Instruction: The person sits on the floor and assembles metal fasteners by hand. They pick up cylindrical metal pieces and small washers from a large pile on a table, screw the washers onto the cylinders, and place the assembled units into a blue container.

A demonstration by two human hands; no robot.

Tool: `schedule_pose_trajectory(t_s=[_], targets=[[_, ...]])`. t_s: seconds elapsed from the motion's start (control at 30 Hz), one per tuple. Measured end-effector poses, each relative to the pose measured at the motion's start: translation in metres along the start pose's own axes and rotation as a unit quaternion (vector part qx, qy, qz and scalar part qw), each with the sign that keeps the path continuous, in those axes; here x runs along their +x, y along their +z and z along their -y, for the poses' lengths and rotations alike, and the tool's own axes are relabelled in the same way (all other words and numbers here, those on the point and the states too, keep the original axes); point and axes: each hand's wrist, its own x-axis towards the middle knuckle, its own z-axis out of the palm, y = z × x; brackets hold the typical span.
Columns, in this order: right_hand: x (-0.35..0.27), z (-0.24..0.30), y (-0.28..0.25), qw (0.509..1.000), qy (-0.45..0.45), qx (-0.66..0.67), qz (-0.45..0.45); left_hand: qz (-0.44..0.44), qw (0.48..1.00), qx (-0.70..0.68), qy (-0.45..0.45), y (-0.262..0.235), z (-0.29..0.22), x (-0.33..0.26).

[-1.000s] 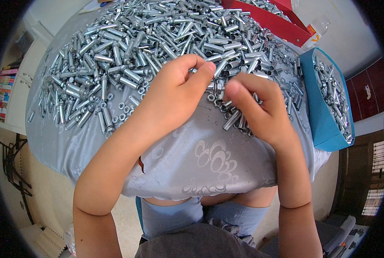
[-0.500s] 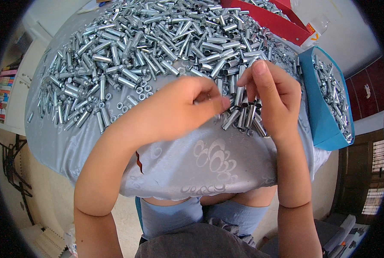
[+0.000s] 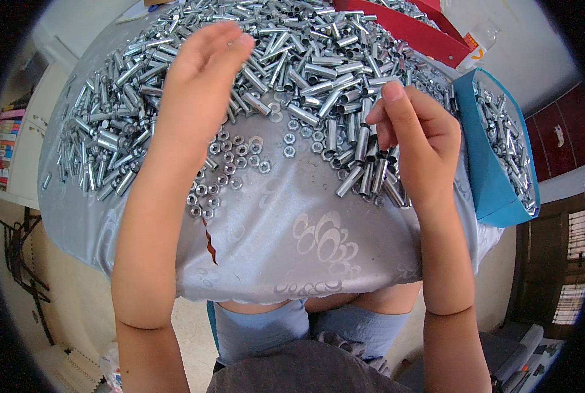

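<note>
The grey worktop was heaped with metal sleeves from the middle right back to its far edge. The left hand was held over the heap, fingers loosely bent; the right hand was curled beside a smaller bunch nearer the right edge. Honestly, whether anything was gripped in either couldn't be told. Loose nuts were scattered between the forearms, and a filled blue box was parked at the right edge.

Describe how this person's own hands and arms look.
The left hand and right hand wear no gloves; no ring or watch shows. The left forearm and right forearm are bare, without visible sleeves.
</note>
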Motion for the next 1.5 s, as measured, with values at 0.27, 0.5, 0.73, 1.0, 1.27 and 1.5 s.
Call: schedule_pose_trajectory(t_s=[0.27, 0.5, 0.73, 1.0, 1.27, 1.5], targets=[[0.002, -0.005, -0.001, 0.999, -0.015, -0.025, -0.021, 0.125, 0.861, 0.426, 0.246, -0.005, 0.018, -0.006], [0.005, -0.010, -0.003, 0.998, -0.011, -0.044, -0.046, 0.183, 0.819, 0.492, 0.231, -0.009, 0.018, -0.010], [0.008, -0.009, -0.005, 0.997, 0.006, -0.059, -0.058, 0.208, 0.817, 0.495, 0.211, -0.010, 0.019, -0.013], [0.007, -0.013, -0.003, 0.997, -0.002, -0.069, -0.042, 0.195, 0.818, 0.501, 0.207, -0.006, 0.022, -0.015], [0.006, -0.013, -0.002, 0.997, -0.012, -0.069, -0.024, 0.173, 0.798, 0.514, 0.264, -0.010, 0.026, -0.009], [0.004, -0.015, -0.001, 0.997, -0.015, -0.075, -0.007, 0.165, 0.860, 0.430, 0.218, -0.010, 0.024, -0.009]])
